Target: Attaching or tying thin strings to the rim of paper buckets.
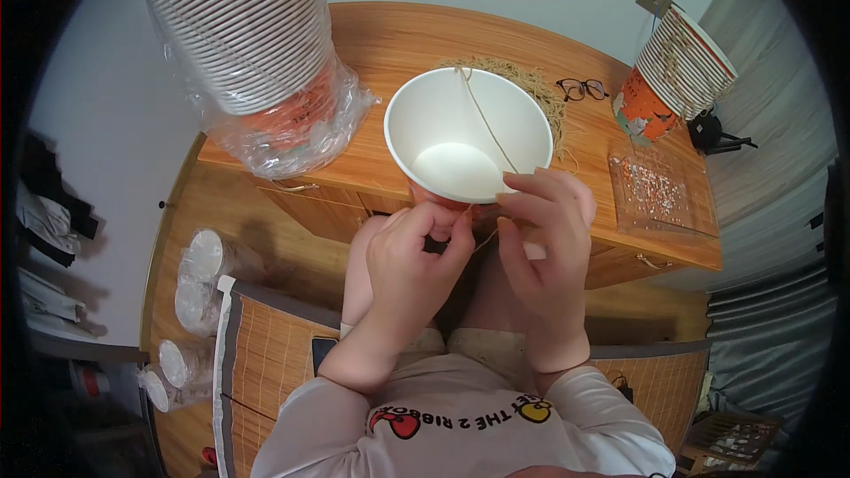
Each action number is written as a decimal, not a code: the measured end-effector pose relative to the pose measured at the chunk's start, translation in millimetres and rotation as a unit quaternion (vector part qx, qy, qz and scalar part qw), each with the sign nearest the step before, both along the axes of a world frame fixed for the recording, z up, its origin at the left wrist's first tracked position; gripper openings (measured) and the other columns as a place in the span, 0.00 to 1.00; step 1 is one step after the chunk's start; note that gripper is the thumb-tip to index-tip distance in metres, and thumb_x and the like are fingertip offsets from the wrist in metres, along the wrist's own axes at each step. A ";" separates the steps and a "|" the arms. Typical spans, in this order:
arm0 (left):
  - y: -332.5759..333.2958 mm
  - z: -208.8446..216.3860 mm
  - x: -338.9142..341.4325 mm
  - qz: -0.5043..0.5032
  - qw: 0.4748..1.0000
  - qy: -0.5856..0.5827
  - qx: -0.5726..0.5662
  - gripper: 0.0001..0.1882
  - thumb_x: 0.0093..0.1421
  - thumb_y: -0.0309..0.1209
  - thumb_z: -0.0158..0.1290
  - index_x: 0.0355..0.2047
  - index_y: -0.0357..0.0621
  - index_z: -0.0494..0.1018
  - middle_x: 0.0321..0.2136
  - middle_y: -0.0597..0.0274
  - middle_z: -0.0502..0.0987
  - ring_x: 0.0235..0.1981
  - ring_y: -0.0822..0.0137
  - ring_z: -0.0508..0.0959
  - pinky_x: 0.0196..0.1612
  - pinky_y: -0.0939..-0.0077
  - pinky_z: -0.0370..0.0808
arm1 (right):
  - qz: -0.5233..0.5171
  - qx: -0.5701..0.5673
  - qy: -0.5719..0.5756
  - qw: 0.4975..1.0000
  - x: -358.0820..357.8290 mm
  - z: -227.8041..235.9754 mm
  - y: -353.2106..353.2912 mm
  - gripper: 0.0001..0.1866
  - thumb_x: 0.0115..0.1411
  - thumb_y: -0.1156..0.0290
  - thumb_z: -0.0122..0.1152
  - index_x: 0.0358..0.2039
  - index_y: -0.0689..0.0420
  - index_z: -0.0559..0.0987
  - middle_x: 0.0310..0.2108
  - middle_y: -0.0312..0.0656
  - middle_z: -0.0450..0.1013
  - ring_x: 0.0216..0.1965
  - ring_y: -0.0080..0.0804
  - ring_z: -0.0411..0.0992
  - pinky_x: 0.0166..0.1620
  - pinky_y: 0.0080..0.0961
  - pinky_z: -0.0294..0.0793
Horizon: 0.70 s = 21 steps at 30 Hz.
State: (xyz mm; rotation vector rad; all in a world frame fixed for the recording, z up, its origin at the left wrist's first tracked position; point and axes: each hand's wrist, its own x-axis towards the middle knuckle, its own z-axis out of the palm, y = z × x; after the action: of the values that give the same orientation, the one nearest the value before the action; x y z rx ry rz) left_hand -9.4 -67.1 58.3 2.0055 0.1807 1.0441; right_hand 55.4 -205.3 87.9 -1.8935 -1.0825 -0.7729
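A white paper bucket (460, 164) with an orange outside stands at the table's near edge, its mouth facing me. A thin tan string (486, 119) runs from its far rim across the opening towards the near rim. My left hand (416, 252) is closed in a pinch on the string just below the near rim. Beside it, my right hand (553, 226) has its fingers bent and apart, the fingertips at the rim next to the string. A loose piece of string shows between the two hands. Behind the bucket lies a heap of tan strings (531, 88).
A tall stack of buckets in clear plastic (239, 35) rises at the left. At the right stand a smaller stack of orange buckets (660, 88), glasses (583, 89), a black object (708, 133) and a clear tray of small bits (655, 190). Wrapped white packs (208, 257) lie on the floor.
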 end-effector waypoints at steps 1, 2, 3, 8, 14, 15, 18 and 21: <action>-0.7 0.2 0.1 -0.001 1.000 0.007 -0.009 0.08 0.50 0.23 0.63 0.21 0.43 0.72 0.16 0.63 0.75 0.19 0.64 0.75 0.23 0.72 0.70 | 0.000 0.000 0.000 1.000 -1.1 4.3 0.8 0.17 0.47 0.78 0.65 0.40 0.54 0.78 0.42 0.39 0.76 0.48 0.42 0.69 0.54 0.38 0.60; -1.1 0.0 -0.4 -0.002 1.000 0.014 -0.018 0.08 0.50 0.23 0.63 0.21 0.43 0.73 0.16 0.63 0.75 0.19 0.64 0.76 0.24 0.72 0.70 | -0.018 -0.025 0.009 0.999 -3.7 11.0 2.0 0.17 0.47 0.75 0.64 0.41 0.53 0.78 0.39 0.39 0.75 0.47 0.41 0.69 0.54 0.40 0.59; -1.5 0.1 -0.7 -0.001 1.000 0.015 -0.018 0.08 0.50 0.23 0.63 0.21 0.43 0.73 0.16 0.63 0.75 0.19 0.64 0.76 0.24 0.72 0.70 | -0.035 -0.050 0.017 0.998 -5.1 15.8 2.6 0.17 0.48 0.73 0.63 0.41 0.52 0.78 0.37 0.38 0.74 0.45 0.39 0.69 0.55 0.42 0.57; -2.8 1.5 -0.7 -0.025 0.997 0.042 -0.059 0.06 0.50 0.24 0.62 0.23 0.42 0.74 0.18 0.61 0.77 0.20 0.63 0.77 0.25 0.72 0.72 | -0.021 -0.129 0.004 0.991 -0.5 25.6 4.9 0.15 0.49 0.71 0.62 0.40 0.50 0.78 0.33 0.34 0.74 0.41 0.36 0.70 0.56 0.47 0.55; -2.8 6.3 -1.5 -0.030 0.997 0.042 -0.049 0.06 0.51 0.24 0.62 0.24 0.41 0.74 0.19 0.60 0.78 0.22 0.63 0.78 0.25 0.72 0.72 | 0.025 -0.146 0.035 0.988 5.2 31.0 9.2 0.09 0.49 0.74 0.61 0.33 0.53 0.81 0.27 0.35 0.74 0.38 0.34 0.70 0.57 0.42 0.54; -2.6 6.1 -1.8 -0.030 0.997 0.042 -0.049 0.06 0.51 0.24 0.62 0.24 0.41 0.74 0.19 0.60 0.78 0.22 0.63 0.78 0.25 0.72 0.72 | 0.036 -0.145 0.054 0.987 6.1 31.6 9.6 0.06 0.49 0.74 0.62 0.31 0.54 0.81 0.27 0.35 0.74 0.36 0.33 0.71 0.57 0.42 0.54; -2.7 3.3 -2.9 -0.035 0.997 0.044 -0.058 0.06 0.51 0.24 0.62 0.24 0.41 0.74 0.20 0.60 0.78 0.22 0.63 0.78 0.25 0.72 0.72 | 0.056 -0.137 0.074 0.986 11.5 29.9 9.6 0.05 0.52 0.68 0.63 0.30 0.51 0.80 0.23 0.33 0.74 0.34 0.32 0.72 0.54 0.41 0.58; -3.3 2.3 -3.8 -0.037 0.994 0.059 -0.083 0.06 0.51 0.24 0.62 0.23 0.40 0.74 0.21 0.60 0.78 0.23 0.65 0.78 0.25 0.75 0.73 | 0.060 -0.140 0.117 0.981 14.7 29.2 6.5 0.05 0.53 0.67 0.64 0.31 0.52 0.81 0.25 0.34 0.75 0.33 0.32 0.73 0.54 0.38 0.59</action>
State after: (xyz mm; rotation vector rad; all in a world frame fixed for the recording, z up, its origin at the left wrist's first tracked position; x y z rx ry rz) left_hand -13.2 -70.5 60.7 1.9078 0.2462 0.8373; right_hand 70.1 -198.7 117.1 -2.0687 -1.1896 -0.3325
